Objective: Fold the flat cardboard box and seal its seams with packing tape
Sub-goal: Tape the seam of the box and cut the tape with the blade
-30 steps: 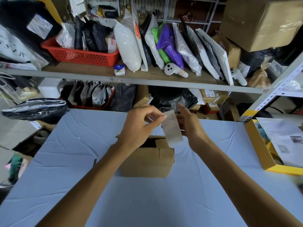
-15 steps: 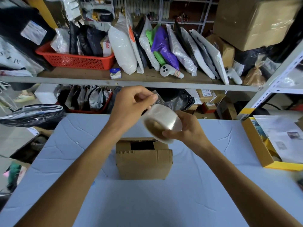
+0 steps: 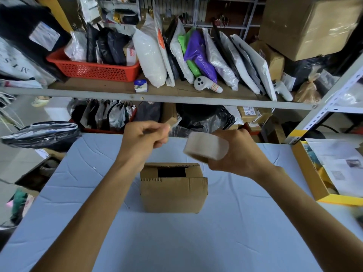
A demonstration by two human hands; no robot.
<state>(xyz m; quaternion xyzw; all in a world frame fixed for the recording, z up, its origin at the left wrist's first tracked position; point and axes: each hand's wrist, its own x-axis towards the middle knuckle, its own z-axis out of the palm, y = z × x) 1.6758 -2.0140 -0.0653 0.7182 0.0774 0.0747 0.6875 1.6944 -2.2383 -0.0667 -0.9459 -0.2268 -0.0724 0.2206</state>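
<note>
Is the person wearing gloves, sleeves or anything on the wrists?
No. The left hand and right hand are bare: no gloves, no rings visible. The left forearm and right forearm are uncovered too, with no sleeve, watch or band in view.

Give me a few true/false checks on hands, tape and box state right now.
1. The right hand holds the tape roll. True.
2. The left hand rests on the cardboard box. False: it is raised above it, pinching the tape strip.
3. The cardboard box top is sealed shut. False: a dark gap shows between the flaps.
4. The cardboard box stands on the blue table. True.
</note>
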